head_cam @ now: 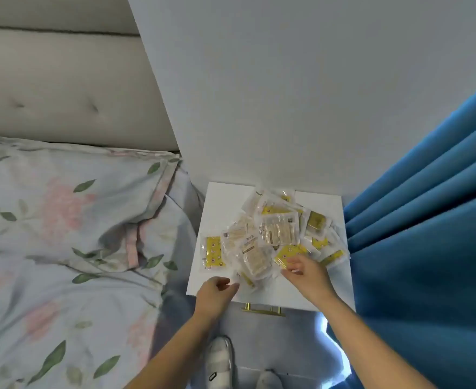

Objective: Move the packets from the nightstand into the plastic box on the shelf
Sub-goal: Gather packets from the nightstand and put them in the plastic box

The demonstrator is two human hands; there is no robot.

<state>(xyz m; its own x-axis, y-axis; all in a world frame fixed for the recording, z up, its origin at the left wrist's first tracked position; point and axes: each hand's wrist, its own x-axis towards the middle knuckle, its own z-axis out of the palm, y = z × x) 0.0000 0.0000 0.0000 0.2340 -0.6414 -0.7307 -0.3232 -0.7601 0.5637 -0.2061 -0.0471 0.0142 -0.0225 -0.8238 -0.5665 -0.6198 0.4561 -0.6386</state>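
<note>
A heap of several clear and yellow packets [279, 234] lies spread over the white nightstand [220, 203]. One yellow packet [214, 251] lies apart at the left. My left hand [215, 293] hovers over the front left edge, fingers loosely curled, holding nothing, just short of a packet [245, 279]. My right hand [307, 272] reaches onto the front of the heap, its fingertips on a yellow packet [288, 252]; whether it grips it is unclear. The plastic box and the shelf are out of view.
A bed with a floral pillow [71, 209] and a padded headboard [63, 88] fills the left. A blue curtain [427, 220] hangs close on the right. A gold drawer handle [262, 308] sits below the nightstand top. My feet in white slippers [220, 360] stand before it.
</note>
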